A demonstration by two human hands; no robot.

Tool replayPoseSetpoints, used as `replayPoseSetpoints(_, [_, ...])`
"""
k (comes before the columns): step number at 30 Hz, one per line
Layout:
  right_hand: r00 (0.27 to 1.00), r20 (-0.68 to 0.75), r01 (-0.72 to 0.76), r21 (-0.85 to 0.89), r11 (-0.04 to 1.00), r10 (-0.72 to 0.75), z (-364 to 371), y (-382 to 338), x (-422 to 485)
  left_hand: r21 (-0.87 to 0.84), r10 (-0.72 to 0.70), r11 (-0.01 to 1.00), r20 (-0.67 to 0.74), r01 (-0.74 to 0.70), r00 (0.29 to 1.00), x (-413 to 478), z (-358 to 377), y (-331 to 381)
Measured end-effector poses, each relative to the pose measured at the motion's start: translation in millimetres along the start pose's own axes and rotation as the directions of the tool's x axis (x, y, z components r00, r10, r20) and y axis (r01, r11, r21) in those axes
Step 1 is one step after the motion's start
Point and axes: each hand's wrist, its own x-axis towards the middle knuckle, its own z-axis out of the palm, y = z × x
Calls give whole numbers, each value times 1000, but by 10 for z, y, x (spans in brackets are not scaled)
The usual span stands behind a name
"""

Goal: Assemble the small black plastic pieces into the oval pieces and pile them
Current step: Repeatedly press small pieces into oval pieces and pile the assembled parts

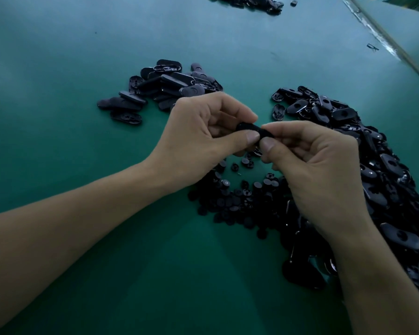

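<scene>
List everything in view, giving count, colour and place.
table: one, green, under everything
left pile: one heap of ovals, black, beyond the left hand
right pile: one large heap of ovals, black, along the right side
small pieces: many, black, heaped below the hands
held piece: one, black, pinched between both hands
far pile: one, black, top edge, partly cut off
stray piece: one, dark, right of the far pile
small object: one, dark, near the table's right edge, too small to identify
rail: one, pale, along the table's right edge
left hand: one, pinches the held piece
right hand: one, pinches the held piece
</scene>
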Motion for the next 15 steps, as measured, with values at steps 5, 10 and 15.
replayPoseSetpoints(5, [1000, 13, -19, -35, 999, 19, -4, 8, -13, -4, -19, 1000, 7, 19, 1000, 3, 2, -8])
replayPoseSetpoints(10, [1000, -4, -16, -85, 996, 15, 13, 7, -21, 20, -38, 999, 52, 37, 998, 3, 2, 3])
replayPoseSetpoints(15, [999, -32, -8, -122, 993, 4, 6, -19, -28, 44, -38, 998, 65, 35, 997, 0, 25, 19])
